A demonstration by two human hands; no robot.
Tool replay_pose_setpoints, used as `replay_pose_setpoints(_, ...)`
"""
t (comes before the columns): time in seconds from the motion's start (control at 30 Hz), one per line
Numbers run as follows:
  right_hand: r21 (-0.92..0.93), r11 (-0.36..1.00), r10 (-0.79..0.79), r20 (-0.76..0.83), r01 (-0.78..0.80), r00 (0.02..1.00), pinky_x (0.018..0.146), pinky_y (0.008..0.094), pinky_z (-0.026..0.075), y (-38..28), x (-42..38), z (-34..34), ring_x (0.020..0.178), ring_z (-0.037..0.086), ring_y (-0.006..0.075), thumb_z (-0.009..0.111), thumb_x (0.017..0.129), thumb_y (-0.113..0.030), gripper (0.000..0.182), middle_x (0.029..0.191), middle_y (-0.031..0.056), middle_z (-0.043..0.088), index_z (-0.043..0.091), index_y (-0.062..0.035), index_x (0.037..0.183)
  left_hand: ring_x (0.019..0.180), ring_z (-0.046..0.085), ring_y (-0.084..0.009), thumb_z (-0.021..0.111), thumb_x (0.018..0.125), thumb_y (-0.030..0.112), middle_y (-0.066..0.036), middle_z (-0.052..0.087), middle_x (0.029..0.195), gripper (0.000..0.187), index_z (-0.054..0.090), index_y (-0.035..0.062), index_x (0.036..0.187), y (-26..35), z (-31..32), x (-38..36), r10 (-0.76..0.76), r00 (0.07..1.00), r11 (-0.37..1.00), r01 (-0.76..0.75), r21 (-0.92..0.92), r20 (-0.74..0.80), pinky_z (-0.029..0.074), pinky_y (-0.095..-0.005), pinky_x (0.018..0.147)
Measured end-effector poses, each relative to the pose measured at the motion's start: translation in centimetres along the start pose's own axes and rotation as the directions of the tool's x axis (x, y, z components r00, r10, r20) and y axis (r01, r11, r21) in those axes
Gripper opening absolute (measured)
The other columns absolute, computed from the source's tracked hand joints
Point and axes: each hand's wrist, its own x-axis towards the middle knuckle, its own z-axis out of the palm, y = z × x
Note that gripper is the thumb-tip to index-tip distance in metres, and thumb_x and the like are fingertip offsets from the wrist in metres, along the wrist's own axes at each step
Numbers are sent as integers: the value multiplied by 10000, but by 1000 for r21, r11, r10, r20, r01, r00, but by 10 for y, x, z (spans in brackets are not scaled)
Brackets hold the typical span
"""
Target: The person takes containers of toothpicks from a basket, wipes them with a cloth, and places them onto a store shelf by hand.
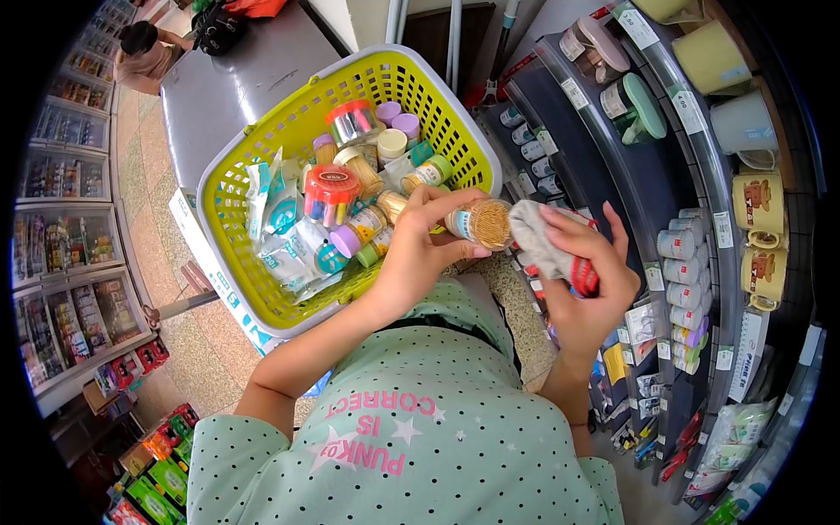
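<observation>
My left hand (418, 248) grips a clear jar of toothpicks (484, 224), tilted so the toothpick ends face right. In my right hand (588, 278) is a bunched grey cloth with red edging (541, 241), held right beside the jar; whether they touch is hard to tell. Below and behind my left hand stands a yellow-green basket with a grey rim (229, 166). Inside it lie several more toothpick jars (360, 170), a red-lidded tub of colourful sticks (332, 184), purple-lidded containers (346, 241) and white-and-teal packets (302, 254).
Shelves to my right hold mugs (758, 201), lidded containers (633, 107) and rows of small jars (684, 280). A grey table (262, 74) carries a black bag (219, 28). Another person (150, 54) is at the far left, near display cases (70, 210).
</observation>
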Motion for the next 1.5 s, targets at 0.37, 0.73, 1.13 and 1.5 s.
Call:
replay_pose_setpoints(0.37, -83, 978, -176, 145, 189, 974, 1160, 622, 299, -14, 10, 21, 916, 736, 235, 751, 630, 67, 278, 986, 86, 756, 698, -65, 869, 1033, 579, -238, 717, 714, -147, -107, 511, 1121, 619, 662, 91, 1283, 7, -3, 0, 90, 990, 943, -49, 329, -109, 584, -331, 835)
replay_pose_setpoints(0.73, -152, 972, -137, 242, 178, 960, 1190, 641, 220, -5, 22, -5, 900, 736, 211, 715, 606, 91, 260, 923, 48, 761, 688, -79, 801, 978, 556, -279, 778, 686, -87, -117, 518, 1065, 628, 661, 107, 1272, 8, -1, 2, 115, 990, 934, -81, 347, -79, 512, -373, 828)
replay_pose_setpoints(1.13, -37, 986, -143, 290, 161, 946, 1190, 600, 257, -13, 18, -3, 943, 740, 199, 717, 623, 93, 273, 968, 53, 767, 699, -86, 828, 1037, 554, -242, 750, 707, -98, -104, 567, 1123, 640, 637, 83, 1310, 8, -5, 6, 205, 972, 896, -142, 420, -110, 501, -332, 823)
replay_pose_setpoints(1.5, -143, 974, -172, 47, 177, 984, 1187, 608, 230, 40, 16, 53, 1105, 680, 234, 731, 682, 64, 274, 1087, -13, 758, 708, -113, 890, 1070, 548, -244, 759, 658, -75, -79, 576, 1159, 647, 643, 77, 1277, 15, -35, 9, 324, 933, 837, -203, 509, -160, 479, -349, 895)
